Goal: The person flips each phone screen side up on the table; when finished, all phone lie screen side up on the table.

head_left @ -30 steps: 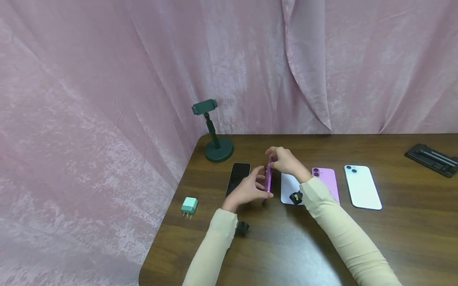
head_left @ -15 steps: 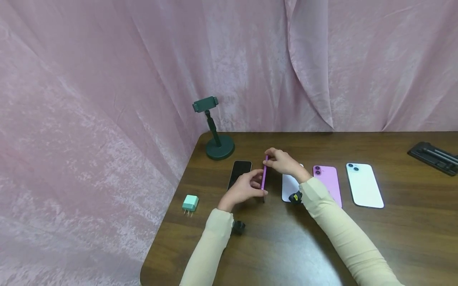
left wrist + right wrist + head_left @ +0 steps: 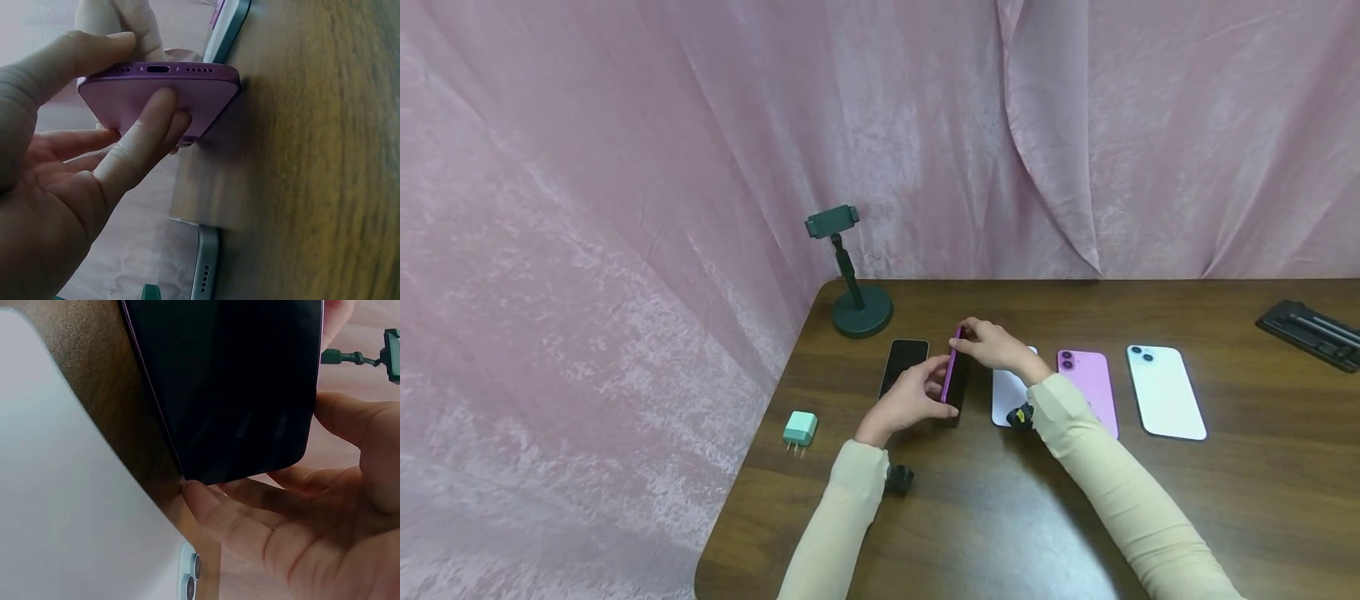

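A purple smartphone (image 3: 952,371) stands on its long edge, leaning left with its dark screen facing right. Its near end, with the charging port, is gripped by my left hand (image 3: 908,396). The left wrist view shows the thumb on that end and fingers against the phone's purple back (image 3: 125,100). My right hand (image 3: 996,343) holds the far end; in the right wrist view its fingertips touch the end and side of the black screen (image 3: 231,381). The phone's lower edge lies at the tabletop. Left of it, a phone lies with its black screen (image 3: 902,362) up, partly hidden by my left hand.
Right of the held phone lie a pale phone (image 3: 1007,396), partly under my right arm, a pink-purple phone (image 3: 1090,383) and a white phone (image 3: 1167,393). A green phone stand (image 3: 861,312), a mint plug adapter (image 3: 801,427) and a folded black stand (image 3: 1311,333) are farther out.
The purple phone has tipped from leaning right, through upright, to leaning left, so its screen now shows. Both hands have shifted slightly left with it.
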Demonstrator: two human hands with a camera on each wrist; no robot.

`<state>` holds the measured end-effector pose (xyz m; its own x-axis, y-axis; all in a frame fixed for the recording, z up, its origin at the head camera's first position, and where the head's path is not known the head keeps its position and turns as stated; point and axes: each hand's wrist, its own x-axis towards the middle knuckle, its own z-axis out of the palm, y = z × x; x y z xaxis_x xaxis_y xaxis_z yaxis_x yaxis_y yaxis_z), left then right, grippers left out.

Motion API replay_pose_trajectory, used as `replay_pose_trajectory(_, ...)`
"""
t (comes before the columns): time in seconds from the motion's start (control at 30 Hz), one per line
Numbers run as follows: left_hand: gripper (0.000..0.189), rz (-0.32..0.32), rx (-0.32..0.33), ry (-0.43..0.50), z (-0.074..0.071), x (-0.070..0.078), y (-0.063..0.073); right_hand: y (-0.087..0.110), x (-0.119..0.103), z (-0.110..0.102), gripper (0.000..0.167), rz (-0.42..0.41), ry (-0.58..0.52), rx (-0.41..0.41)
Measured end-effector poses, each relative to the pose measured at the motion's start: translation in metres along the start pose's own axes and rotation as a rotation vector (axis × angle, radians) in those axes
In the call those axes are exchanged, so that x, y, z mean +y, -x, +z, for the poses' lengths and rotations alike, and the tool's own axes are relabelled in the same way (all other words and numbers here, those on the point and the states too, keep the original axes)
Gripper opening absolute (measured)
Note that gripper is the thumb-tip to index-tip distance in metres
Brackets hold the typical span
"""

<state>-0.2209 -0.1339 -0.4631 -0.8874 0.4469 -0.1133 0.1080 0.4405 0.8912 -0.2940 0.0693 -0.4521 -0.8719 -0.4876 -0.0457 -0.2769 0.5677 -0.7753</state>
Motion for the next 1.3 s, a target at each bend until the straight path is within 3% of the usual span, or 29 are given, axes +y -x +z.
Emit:
replay_pose_trajectory(0.33, 0.096, -0.039, 0.004, -0.052, 0.001, 0.001, 0.003, -0.003, 0.002, 0.003, 0.063, 0.000, 0.029, -0.024)
replay_pose_trajectory(0.6, 0.100, -0.024, 0.015, -0.172, -0.002, 0.000, 0.000, -0.002, 0.001, 0.005, 0.070, -0.002, 0.022, -0.029)
replay_pose_trajectory(0.8, 0.102, -0.001, -0.007, -0.189, -0.003, 0.000, 0.000, -0.004, 0.001, 0.007, 0.073, 0.007, 0.026, -0.035)
replay_pose_trajectory(1.03, 0.097, 0.003, 0.008, -0.244, -0.002, 0.000, 0.000, -0.007, 0.003, 0.010, 0.074, 0.030, 0.050, -0.047)
replay_pose_trajectory(1.3, 0.089, -0.053, 0.031, -0.302, 0.001, -0.001, -0.001, -0.009, 0.004, 0.010, 0.069, 0.039, 0.061, -0.035)
